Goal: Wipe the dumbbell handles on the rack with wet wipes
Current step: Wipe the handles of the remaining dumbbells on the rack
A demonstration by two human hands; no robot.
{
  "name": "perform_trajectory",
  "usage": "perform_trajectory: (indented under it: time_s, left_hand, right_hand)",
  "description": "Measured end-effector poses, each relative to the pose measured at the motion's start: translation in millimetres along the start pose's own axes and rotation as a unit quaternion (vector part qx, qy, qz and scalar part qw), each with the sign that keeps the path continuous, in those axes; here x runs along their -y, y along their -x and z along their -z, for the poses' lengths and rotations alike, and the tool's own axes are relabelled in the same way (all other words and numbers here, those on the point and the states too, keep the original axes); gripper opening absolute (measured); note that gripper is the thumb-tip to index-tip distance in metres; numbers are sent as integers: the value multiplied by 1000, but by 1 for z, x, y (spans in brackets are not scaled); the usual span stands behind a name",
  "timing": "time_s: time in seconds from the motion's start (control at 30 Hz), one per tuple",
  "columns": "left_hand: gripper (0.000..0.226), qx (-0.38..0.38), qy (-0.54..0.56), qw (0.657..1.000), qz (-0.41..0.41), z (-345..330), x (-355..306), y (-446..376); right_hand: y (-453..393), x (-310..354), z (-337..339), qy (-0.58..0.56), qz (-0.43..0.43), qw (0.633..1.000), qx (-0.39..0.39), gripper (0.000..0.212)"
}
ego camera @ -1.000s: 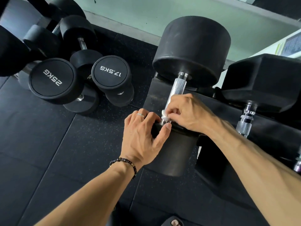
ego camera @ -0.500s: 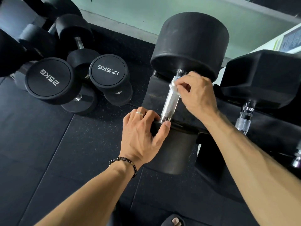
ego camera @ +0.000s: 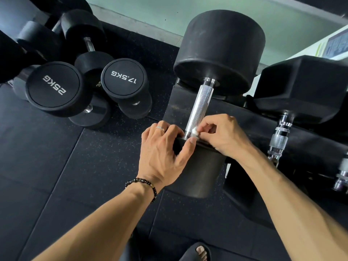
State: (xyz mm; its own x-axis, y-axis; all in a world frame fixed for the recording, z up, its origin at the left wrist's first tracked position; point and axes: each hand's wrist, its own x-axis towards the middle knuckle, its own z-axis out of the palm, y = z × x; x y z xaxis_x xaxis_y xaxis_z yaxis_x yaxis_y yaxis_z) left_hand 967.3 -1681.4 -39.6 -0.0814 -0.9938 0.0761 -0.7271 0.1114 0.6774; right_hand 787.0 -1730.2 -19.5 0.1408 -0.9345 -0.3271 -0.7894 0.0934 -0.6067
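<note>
knurled chrome dumbbell handle [ego camera: 198, 108]: right hand [ego camera: 224, 136] pinches small white wet wipe [ego camera: 194, 131] at its near end; left hand [ego camera: 162, 153] grips black rubber dumbbell head [ego camera: 199, 172]. risk: tiny wad snags, slips out.

The right hand [ego camera: 224, 135] pinches a small white wet wipe [ego camera: 195, 131] against the near end of the knurled steel handle [ego camera: 199, 108] of a large black dumbbell [ego camera: 220, 51] lying on the rack [ego camera: 235, 113]. The left hand [ego camera: 162, 153], ring on one finger, grips the dumbbell's near head. Dumbbells marked 25KG [ego camera: 54, 87] and 17.5KG [ego camera: 123, 79] lie on the black rubber floor [ego camera: 56, 166].
</note>
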Motion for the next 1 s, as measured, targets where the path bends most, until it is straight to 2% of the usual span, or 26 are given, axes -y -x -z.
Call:
perform_trajectory:
  time_s: [0.07, 0.2, 0.27, 0.37, 0.53, 0.6, 0.7, 0.73, 0.87, 1.0]
  left_hand:
    - [50, 1, 2, 1000, 0, 0, 0, 0]
    - [48, -2, 5, 1000, 3, -1, 1, 0]
    - [47, -3, 6, 1000, 2, -1, 1, -1]
    - [48, -2, 2, 1000, 2, -1, 1, 0]
    - [50, -5, 3, 1000, 1, 0, 0, 0]
    - [50, -2, 4, 1000, 1, 0, 0, 0]
    - [51, -1, 3, 1000, 3, 0, -1, 0]
    - [51, 0, 3, 1000, 4, 0, -1, 0]
    - [52, -1, 4, 1000, 3, 0, -1, 0]
    - [53, 3, 3, 1000, 2, 1, -1, -1]
  right_hand:
    - [-3, -3, 3, -1, -4, 1000, -21, 22]
    - [-6, 1, 1, -87, -11, 984, -157, 20]
    - [0, 2, -4, -84, -23, 985, -152, 17]
    - [2, 3, -6, -41, -25, 994, -98, 11]
    - [-9, 12, -5, -80, 2, 978, -194, 11]
    - [-3, 11, -9, -88, -13, 977, -192, 8]
    - [0, 7, -8, -70, -38, 988, -132, 10]
    - [-4, 6, -6, -68, -38, 987, -138, 13]
    - [-19, 14, 0, -100, -38, 963, -247, 19]
    - [-1, 15, -11, -84, -64, 971, -213, 10]
